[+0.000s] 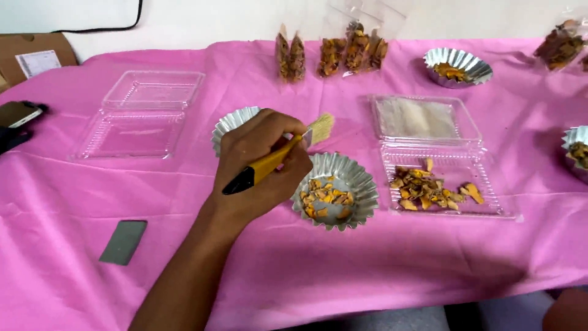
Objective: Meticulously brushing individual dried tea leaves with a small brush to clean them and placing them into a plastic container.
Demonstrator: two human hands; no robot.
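A pink tablecloth is covering the table. The left hand is gripping a yellow-handled brush, closed around its handle, bristles pointing far-right, just left of a fluted foil cup holding orange chips.

Pink-clothed table, foil cups, clear clamshell boxes, grey card
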